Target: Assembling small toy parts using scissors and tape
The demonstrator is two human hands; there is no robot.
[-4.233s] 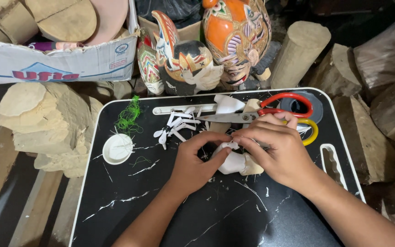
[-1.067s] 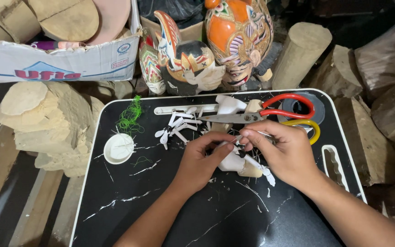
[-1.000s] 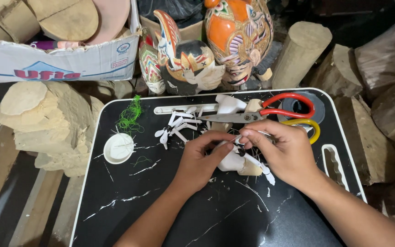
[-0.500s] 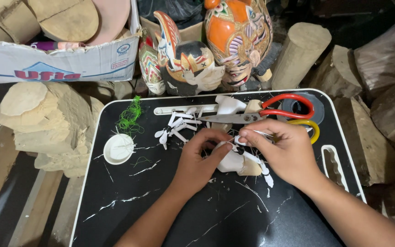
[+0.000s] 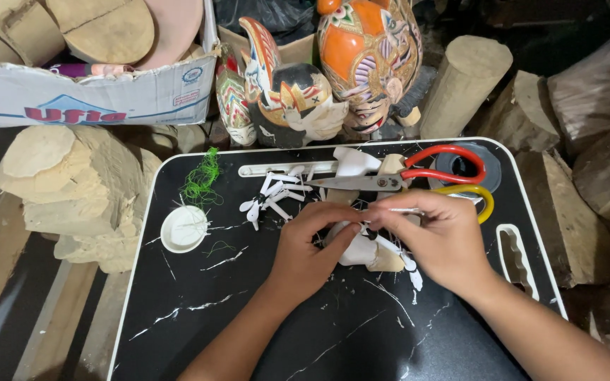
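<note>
My left hand (image 5: pixel 306 248) and my right hand (image 5: pixel 438 238) meet over the middle of a black marbled tray table (image 5: pixel 262 331). Their fingertips pinch a small pale carved piece (image 5: pixel 365 248) with thin white feather-like bits hanging from it. Just behind my hands lie red-handled scissors (image 5: pixel 418 173) and a yellow-handled tool (image 5: pixel 476 199). Several small white feather pieces (image 5: pixel 271 197) are scattered to the left of the scissors.
A white round lid (image 5: pixel 183 228) and a tuft of green thread (image 5: pixel 202 178) lie at the tray's left. Painted wooden masks (image 5: pixel 361 56) stand behind the tray. Raw wood blocks (image 5: pixel 72 185) flank it, and a cardboard box (image 5: pixel 86 85) sits at the back left.
My hands have shifted only slightly; the fingers keep working the small piece in the same spot and the dangling white bits have swung a little.
</note>
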